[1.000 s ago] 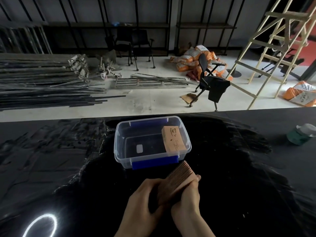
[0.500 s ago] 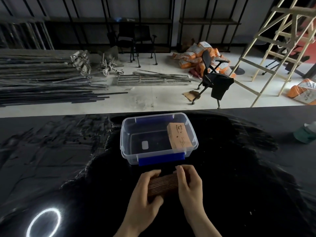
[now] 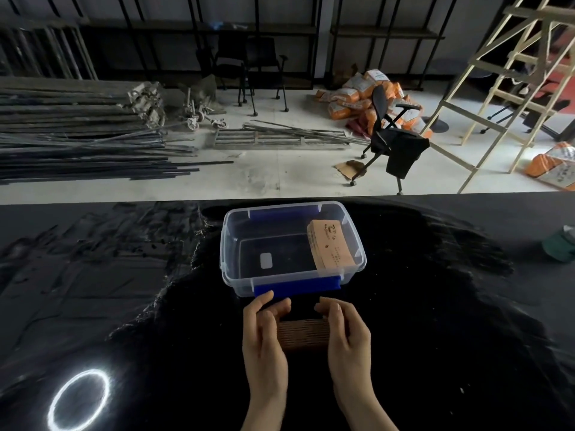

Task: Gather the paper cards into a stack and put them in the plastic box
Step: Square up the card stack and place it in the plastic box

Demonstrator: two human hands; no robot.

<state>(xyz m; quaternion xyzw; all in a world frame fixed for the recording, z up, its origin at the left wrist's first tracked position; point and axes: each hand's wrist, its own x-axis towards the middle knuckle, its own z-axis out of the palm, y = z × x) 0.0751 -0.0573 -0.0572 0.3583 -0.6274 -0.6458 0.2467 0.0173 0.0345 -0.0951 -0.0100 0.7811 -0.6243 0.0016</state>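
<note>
A stack of brown paper cards (image 3: 303, 334) stands on edge on the black table, level, just in front of the box. My left hand (image 3: 264, 334) presses its left end and my right hand (image 3: 345, 331) presses its right end. The clear plastic box (image 3: 228, 244) with blue clips sits a little beyond my fingers. Inside it, another brown card stack (image 3: 331, 244) leans against the right wall, printed face up. A small white label shows on the box floor.
The black table (image 3: 435, 306) ends just past the box. A green and white object (image 3: 560, 241) lies at the right edge. A ring light reflects on the table at lower left. Beyond are a floor with metal bars, chairs and a wooden ladder.
The tilted stack has been turned level between both hands and squared up. My hands have moved apart to its two ends and slightly closer to the box.
</note>
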